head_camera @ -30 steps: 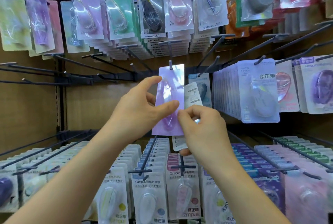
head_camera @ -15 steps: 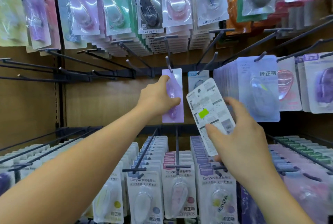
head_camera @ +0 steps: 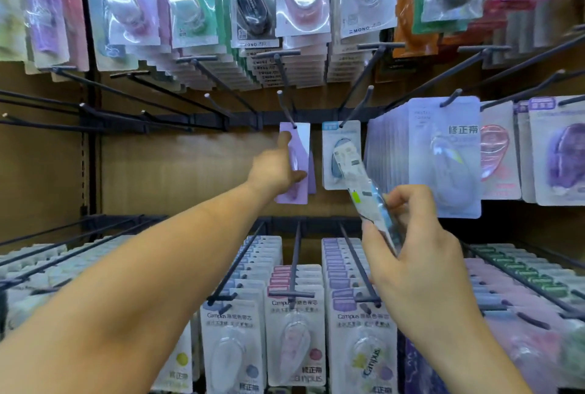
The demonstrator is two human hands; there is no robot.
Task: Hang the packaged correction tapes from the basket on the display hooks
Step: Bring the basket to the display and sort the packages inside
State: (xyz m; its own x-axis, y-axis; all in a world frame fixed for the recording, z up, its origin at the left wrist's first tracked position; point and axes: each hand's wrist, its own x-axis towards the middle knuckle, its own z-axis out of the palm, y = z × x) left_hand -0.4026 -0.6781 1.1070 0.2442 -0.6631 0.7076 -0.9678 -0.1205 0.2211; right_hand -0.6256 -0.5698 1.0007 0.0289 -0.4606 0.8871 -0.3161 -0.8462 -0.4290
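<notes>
**A:** What hangs on the brown board display wall (head_camera: pixel 190 172)?

**B:** A flat lilac card pack with a clear blister (head_camera: pixel 302 143), upright on a dark metal hook (head_camera: pixel 286 107), far back near the wall.

**A:** The hands?

**B:** The left hand (head_camera: pixel 273 168) has its grip pinched on that lilac pack, thumb across the front. The right hand (head_camera: pixel 414 251) has its grip closed round a white-backed, blue-blistered pack with a green sticker (head_camera: pixel 356 178), tilted, held in the air.

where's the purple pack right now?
Head view, centre: the purple pack hangs on a middle-row hook, held by the left hand, just left of the hanging blue pack; the right hand holds a white-backed pack.
</notes>
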